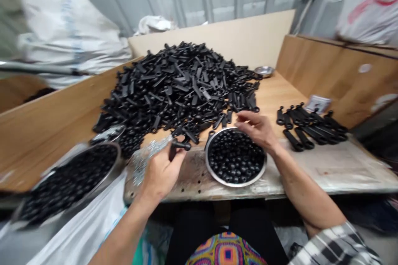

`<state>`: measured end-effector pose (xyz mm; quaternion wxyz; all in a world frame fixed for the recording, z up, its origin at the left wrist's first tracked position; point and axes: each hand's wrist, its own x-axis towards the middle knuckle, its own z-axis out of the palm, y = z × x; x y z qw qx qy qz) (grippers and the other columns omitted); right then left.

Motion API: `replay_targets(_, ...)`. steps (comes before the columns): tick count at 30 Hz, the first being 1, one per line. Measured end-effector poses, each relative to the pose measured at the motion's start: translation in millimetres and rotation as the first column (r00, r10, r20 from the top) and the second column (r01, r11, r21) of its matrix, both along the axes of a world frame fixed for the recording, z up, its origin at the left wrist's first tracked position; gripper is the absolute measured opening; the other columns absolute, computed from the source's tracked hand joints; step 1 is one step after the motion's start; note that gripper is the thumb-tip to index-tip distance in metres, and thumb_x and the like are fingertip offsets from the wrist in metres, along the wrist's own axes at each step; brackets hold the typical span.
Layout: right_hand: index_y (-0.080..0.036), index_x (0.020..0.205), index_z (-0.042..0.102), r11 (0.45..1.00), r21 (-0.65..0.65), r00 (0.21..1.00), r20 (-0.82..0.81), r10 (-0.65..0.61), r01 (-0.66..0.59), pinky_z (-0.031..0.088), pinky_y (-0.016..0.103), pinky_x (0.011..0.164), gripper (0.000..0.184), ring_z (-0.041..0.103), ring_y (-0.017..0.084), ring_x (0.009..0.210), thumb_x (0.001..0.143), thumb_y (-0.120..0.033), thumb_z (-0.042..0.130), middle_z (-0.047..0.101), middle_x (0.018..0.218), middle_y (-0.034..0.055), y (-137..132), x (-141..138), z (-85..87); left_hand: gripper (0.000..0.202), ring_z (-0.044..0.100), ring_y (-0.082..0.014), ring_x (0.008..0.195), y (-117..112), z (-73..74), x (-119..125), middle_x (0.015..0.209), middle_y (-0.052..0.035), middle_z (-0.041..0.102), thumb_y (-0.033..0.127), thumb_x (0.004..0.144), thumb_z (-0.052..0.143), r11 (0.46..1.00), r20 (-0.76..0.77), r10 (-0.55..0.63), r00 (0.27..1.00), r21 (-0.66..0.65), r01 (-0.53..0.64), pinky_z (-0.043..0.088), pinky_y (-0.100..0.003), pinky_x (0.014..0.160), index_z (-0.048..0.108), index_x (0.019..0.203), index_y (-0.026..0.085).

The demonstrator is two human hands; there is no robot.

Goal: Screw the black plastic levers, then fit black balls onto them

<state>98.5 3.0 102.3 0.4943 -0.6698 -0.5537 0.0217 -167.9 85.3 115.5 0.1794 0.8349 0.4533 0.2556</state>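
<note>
My left hand (163, 172) is closed around a black plastic crank handle (180, 145), its rounded knob end pointing right. Just left of that hand lies a heap of small shiny metal pins (149, 157). My right hand (256, 130) hovers at the upper right rim of a round metal bowl (207, 165) filled with black balls (236, 157). Its thumb and fingertips are drawn close together; whatever may be between them is too small to make out. Behind both hands rises a large pile of black crank handles (186, 78).
Several handles with knobs (311, 126) lie in rows at the right. A large basin (115, 161) of black balls stands at the left. Wooden boards (326, 78) wall the table. A small metal dish (264, 71) sits at the back, white sacks (71, 20) behind.
</note>
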Motion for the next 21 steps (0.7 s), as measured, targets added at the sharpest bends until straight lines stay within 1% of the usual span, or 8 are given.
replay_targets(2,-0.017,0.101,0.065,0.98,0.037,0.97,-0.143,0.197,-0.194,0.048,0.025,0.066,0.032,0.061,0.014,0.075,0.077,-0.038,0.062,0.067,0.085,0.0021,-3.6,-10.2,3.0,0.046,0.059,-0.0223,0.101,4.4,13.5,40.7,0.114,-0.0071,0.062,0.052,0.083,0.046,0.986,0.36,-0.106,0.927,-0.083,0.145,0.045,-0.035,0.092,0.059,0.113,0.019)
replay_targets(5,-0.015,0.111,0.061,0.914,0.141,0.88,-0.248,0.405,-0.381,0.046,0.024,0.067,0.047,0.059,0.014,0.078,0.071,-0.039,0.069,0.066,0.09,0.0034,-5.9,-14.2,3.7,0.055,0.054,-0.0223,0.11,3.0,19.4,109.3,0.117,-0.0072,0.059,0.059,0.08,0.05,0.932,0.56,-0.23,0.796,-0.108,0.346,0.041,-0.034,0.098,0.058,0.116,0.018)
replay_targets(7,-0.017,0.117,0.057,0.925,0.169,0.912,-0.183,0.368,-0.34,0.046,0.025,0.067,0.053,0.058,0.015,0.079,0.071,-0.041,0.069,0.065,0.094,0.0035,-6.9,-9.8,3.8,0.059,0.056,-0.0218,0.104,1.1,17.3,146.1,0.111,-0.0076,0.061,0.062,0.078,0.049,0.887,0.577,-0.26,0.774,-0.173,0.427,0.042,-0.033,0.094,0.058,0.115,0.017)
replay_targets(9,-0.017,0.116,0.057,0.956,0.172,0.963,-0.088,0.256,-0.239,0.045,0.026,0.068,0.051,0.057,0.015,0.08,0.073,-0.042,0.068,0.065,0.094,0.0041,-8.1,-2.4,5.0,0.063,0.058,-0.0208,0.096,0.6,13.7,169.4,0.103,-0.0075,0.063,0.064,0.079,0.046,0.84,0.578,-0.238,0.781,-0.281,0.464,0.044,-0.032,0.088,0.056,0.119,0.016)
replay_targets(11,-0.016,0.113,0.058,0.976,0.14,0.986,0.003,0.166,-0.164,0.044,0.026,0.068,0.047,0.057,0.016,0.079,0.073,-0.039,0.068,0.064,0.091,0.0041,-9.8,4.6,7.3,0.066,0.058,-0.0202,0.093,1.6,10.3,179.9,0.1,-0.0071,0.063,0.065,0.078,0.046,0.807,0.574,-0.2,0.794,-0.363,0.465,0.045,-0.03,0.083,0.055,0.122,0.016)
replay_targets(15,-0.018,0.114,0.054,0.993,-0.035,0.982,0.143,0.121,-0.117,0.042,0.025,0.07,0.044,0.058,0.016,0.08,0.074,-0.031,0.068,0.065,0.093,0.0033,-12.7,9.0,11.5,0.067,0.058,-0.0202,0.095,4.3,2.0,180.9,0.107,-0.0068,0.063,0.066,0.078,0.045,0.766,0.581,-0.171,0.796,-0.43,0.478,0.046,-0.028,0.078,0.054,0.123,0.017)
replay_targets(18,-0.019,0.109,0.054,0.984,-0.178,0.971,0.23,0.061,-0.02,0.04,0.025,0.07,0.034,0.06,0.017,0.081,0.077,-0.029,0.061,0.067,0.091,0.0035,-11.6,5.1,11.0,0.066,0.057,-0.0223,0.102,2.1,-4.9,176.1,0.112,-0.0088,0.062,0.065,0.08,0.043,0.722,0.565,-0.206,0.799,-0.464,0.514,0.045,-0.031,0.084,0.055,0.121,0.016)
replay_targets(21,-0.02,0.104,0.055,0.965,-0.258,0.959,0.284,0.021,0.055,0.039,0.025,0.065,0.029,0.061,0.018,0.079,0.076,-0.028,0.056,0.067,0.087,0.003,-9.7,2.9,11.2,0.06,0.051,-0.0236,0.115,-1.9,-7.0,167.2,0.121,-0.0095,0.058,0.06,0.084,0.041,0.697,0.521,-0.31,0.795,-0.444,0.563,0.042,-0.035,0.094,0.054,0.122,0.016)
